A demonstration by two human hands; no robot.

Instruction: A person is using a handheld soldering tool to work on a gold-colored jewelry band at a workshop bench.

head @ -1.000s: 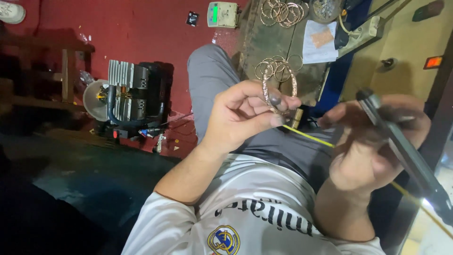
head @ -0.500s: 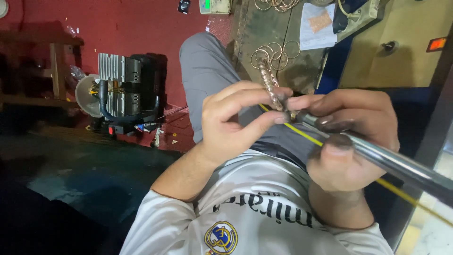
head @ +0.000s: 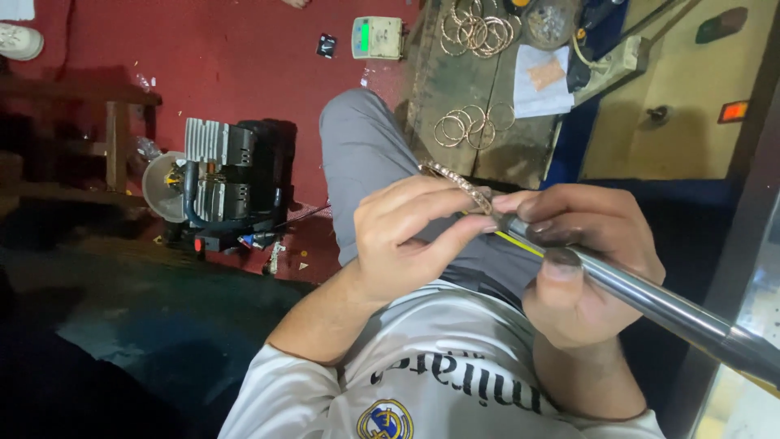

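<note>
a worn wooden workbench carries loose metal bangles, a white paper sheet and a round dish.

Bangle between left hand and right hand.

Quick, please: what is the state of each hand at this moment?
Left hand: closed, pinching the bangle between its fingers.
Right hand: closed around the metal handpiece, tip at the bangle.

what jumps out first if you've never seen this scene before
At centre, the left hand pinches a studded bangle against the tip of a long steel handpiece gripped by the right hand. More bangles lie on the worn bench above; a compressor sits left on the red floor.
</note>
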